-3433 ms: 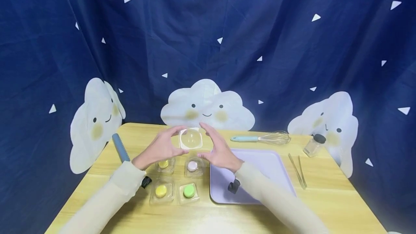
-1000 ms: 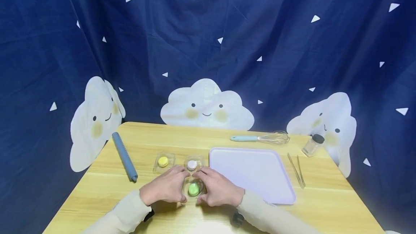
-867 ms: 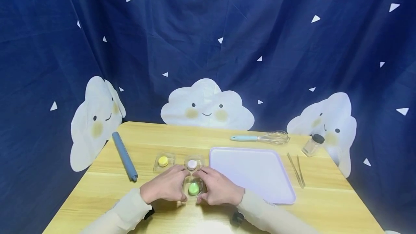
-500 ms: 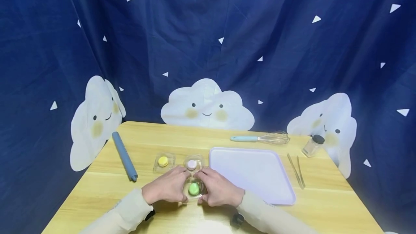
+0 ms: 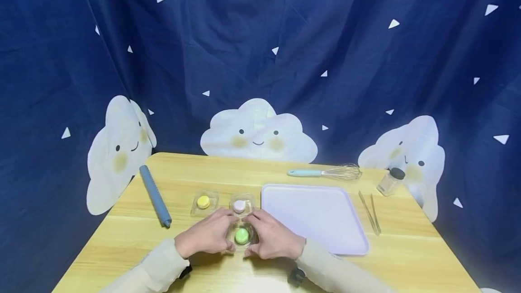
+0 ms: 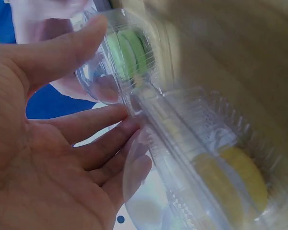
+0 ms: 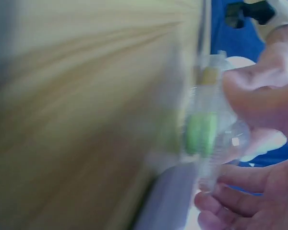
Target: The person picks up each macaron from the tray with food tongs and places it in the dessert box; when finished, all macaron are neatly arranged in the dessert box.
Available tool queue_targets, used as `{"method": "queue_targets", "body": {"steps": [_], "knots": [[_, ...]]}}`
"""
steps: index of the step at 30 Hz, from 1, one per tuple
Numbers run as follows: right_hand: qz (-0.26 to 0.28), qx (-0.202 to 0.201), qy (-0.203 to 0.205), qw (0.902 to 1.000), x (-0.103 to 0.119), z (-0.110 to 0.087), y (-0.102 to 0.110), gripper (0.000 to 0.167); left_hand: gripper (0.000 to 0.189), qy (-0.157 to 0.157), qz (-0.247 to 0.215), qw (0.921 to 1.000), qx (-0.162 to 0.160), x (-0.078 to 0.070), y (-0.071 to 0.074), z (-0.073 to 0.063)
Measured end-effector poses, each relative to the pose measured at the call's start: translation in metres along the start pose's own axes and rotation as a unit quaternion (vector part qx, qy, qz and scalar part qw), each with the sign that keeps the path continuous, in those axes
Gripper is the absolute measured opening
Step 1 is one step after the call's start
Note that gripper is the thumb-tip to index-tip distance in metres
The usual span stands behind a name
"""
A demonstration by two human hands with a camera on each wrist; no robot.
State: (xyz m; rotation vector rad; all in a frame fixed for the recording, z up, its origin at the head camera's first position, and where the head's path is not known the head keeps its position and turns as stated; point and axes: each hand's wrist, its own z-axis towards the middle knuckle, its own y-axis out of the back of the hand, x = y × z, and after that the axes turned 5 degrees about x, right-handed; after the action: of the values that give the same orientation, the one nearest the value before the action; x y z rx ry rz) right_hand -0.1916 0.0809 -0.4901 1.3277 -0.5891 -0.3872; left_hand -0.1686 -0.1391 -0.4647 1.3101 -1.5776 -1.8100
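Between both hands on the wooden table sits a clear plastic box with a green macaron (image 5: 242, 236) inside. A domed clear lid (image 7: 237, 136) covers it in the right wrist view. My left hand (image 5: 209, 233) grips the box's left side, thumb at the near edge and fingers at the far edge. Likewise, my right hand (image 5: 277, 237) holds the right side between thumb and fingers. A boxed yellow macaron (image 6: 247, 184) lies beside the left hand, hidden beneath it in the head view. Just beyond the hands are a boxed pale pink macaron (image 5: 239, 206) and another yellow macaron (image 5: 203, 201).
A lilac tray (image 5: 313, 218) lies right of the boxes. Behind it is a whisk (image 5: 305, 173); farther right are metal tongs (image 5: 373, 220) and a black-capped jar (image 5: 390, 182). A blue-grey rod (image 5: 156, 196) lies at the left.
At first both hands held the clear lid up above the far boxes. Since then they have come down toward me onto the green macaron's box. Over the last second they barely move.
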Motion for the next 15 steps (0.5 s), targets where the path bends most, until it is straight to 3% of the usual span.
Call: {"method": "queue_targets", "body": {"steps": [9,15], "knots": [[-0.019,-0.012,0.004,0.9997,-0.0003,-0.0007,0.0011,0.069,0.070,-0.009,0.010,0.9999,0.007,-0.0007,0.0007,0.0016],[0.007,0.004,-0.015,0.9999,-0.0007,-0.0002,0.0012,0.068,0.071,-0.005,0.015,0.9999,0.005,0.0020,0.0001,0.0024]]}}
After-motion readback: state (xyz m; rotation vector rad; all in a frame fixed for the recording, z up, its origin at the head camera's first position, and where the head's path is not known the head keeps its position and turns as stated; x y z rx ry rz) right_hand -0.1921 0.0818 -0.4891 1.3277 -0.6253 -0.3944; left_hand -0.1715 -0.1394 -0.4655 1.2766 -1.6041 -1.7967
